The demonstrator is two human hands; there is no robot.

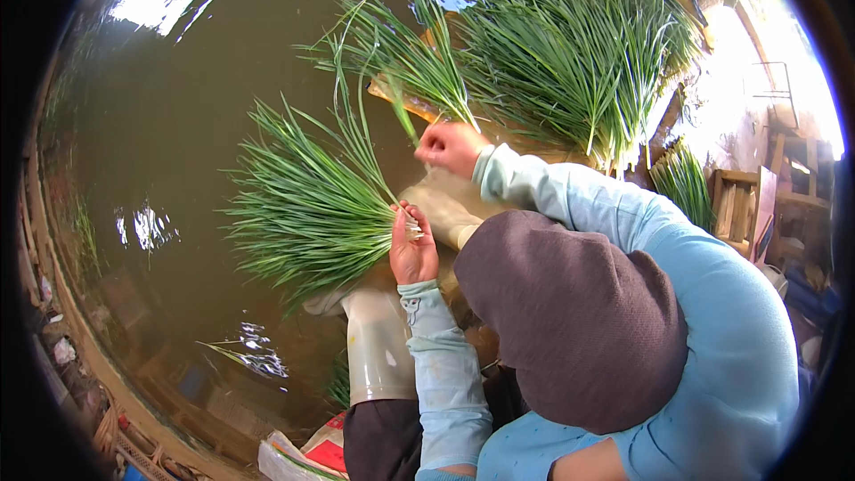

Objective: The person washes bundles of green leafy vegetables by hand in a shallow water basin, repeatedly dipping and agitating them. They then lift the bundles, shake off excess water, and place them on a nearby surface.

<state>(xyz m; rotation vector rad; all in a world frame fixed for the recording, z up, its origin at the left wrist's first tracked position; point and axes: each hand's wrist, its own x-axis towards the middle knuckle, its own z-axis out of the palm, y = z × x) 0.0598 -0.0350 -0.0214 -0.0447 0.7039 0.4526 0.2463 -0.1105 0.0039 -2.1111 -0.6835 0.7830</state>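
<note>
A fanned bunch of garlic chives [320,207] has its white bases in my left hand [414,250], fingers curled around them. A few longer stalks [351,117] rise apart from that bunch, their lower ends at the same fingers. Above it, my right hand [455,148] is slightly blurred by motion. Its fingers are pinched on a pale green leaf [403,110] that points up and away. Just beyond the right hand, a smaller bunch of chives [427,67] lies with its bases towards me. Brown water [200,147] spreads below both hands.
A large heap of chives [568,47] rests on a support at the upper right. Pale rubber boots [379,347] stand in the water. A wooden crate [735,207] sits by the right wall. A bank edge [100,361] curves along the left, and a bag [327,454] lies at the bottom.
</note>
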